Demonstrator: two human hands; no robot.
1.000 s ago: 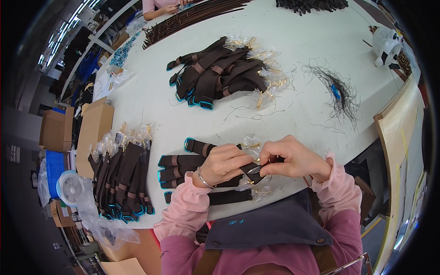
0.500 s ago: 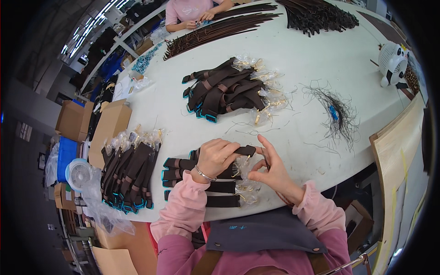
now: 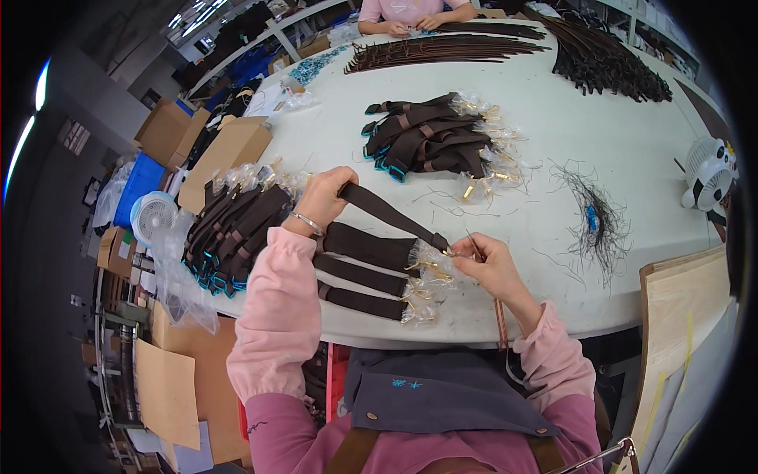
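Note:
A dark brown strap (image 3: 392, 212) is stretched between my two hands above the table. My left hand (image 3: 325, 197) is closed round its far-left end. At the other end, my right hand (image 3: 483, 263) pinches the strap's small gold metal fitting; a thin dark piece also sticks up between those fingers. Below the strap lie several more dark straps (image 3: 362, 274) side by side, their right ends in clear plastic wrap (image 3: 422, 296) with gold fittings. An orange-brown cord (image 3: 500, 322) hangs beneath my right wrist.
A pile of straps with turquoise edges (image 3: 430, 136) lies mid-table, another bundle (image 3: 237, 229) at the left. Loose dark threads (image 3: 588, 225) lie at the right, near a white fan (image 3: 708, 174). Across the table, a person's hands (image 3: 414, 25) work by long thin brown strips (image 3: 442, 52).
My left hand has moved left and up, drawing the strap out straight. My right hand has closed from spread fingers into a pinch at its end. The view has shifted somewhat.

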